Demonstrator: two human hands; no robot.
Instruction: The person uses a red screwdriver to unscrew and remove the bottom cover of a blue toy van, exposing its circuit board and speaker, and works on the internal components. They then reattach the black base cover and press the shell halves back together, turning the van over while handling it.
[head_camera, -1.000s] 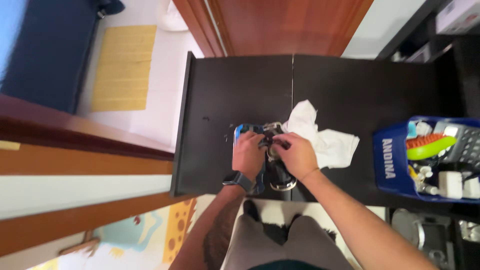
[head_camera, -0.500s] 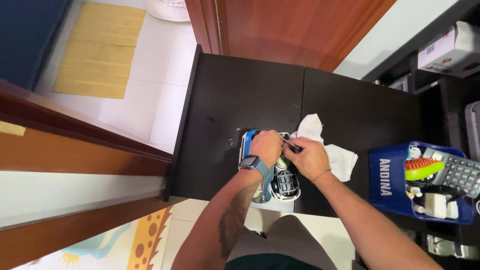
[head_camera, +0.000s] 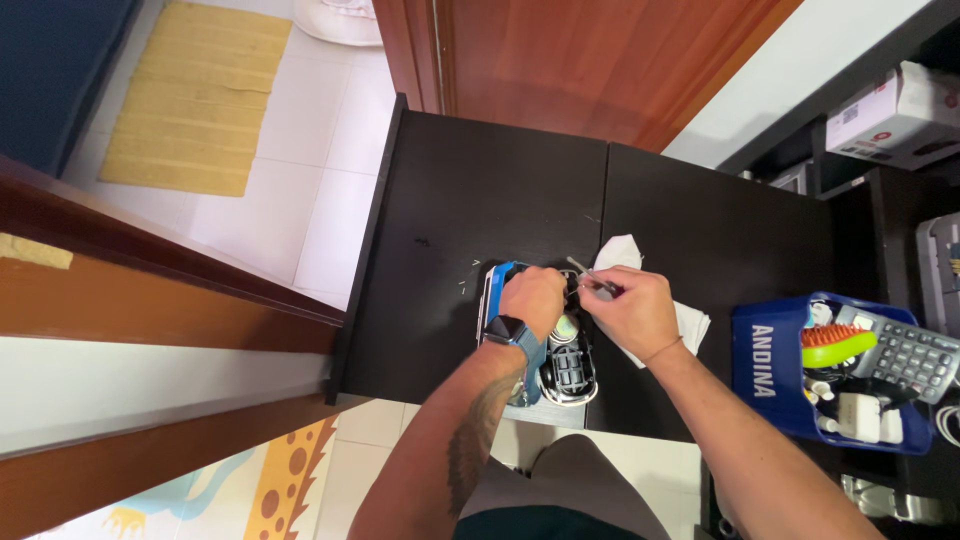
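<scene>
Holding tight, the left hand (head_camera: 530, 300) presses down on a blue and black gadget (head_camera: 560, 370) lying near the front edge of the black table (head_camera: 480, 200). Its long side runs from the person straight away. The right hand (head_camera: 630, 312) pinches a thin metal tool (head_camera: 590, 275) over its far end, beside a white cloth (head_camera: 620, 252).

This is a home. A reddish wooden door (head_camera: 600, 60) stands behind the black matte counter (head_camera: 480, 200), a yellow woven mat (head_camera: 190, 95) lies on white floor tiles (head_camera: 300, 150), and a colourful children's play mat (head_camera: 270, 480) (with a cartoon animal) covers the floor.
</scene>
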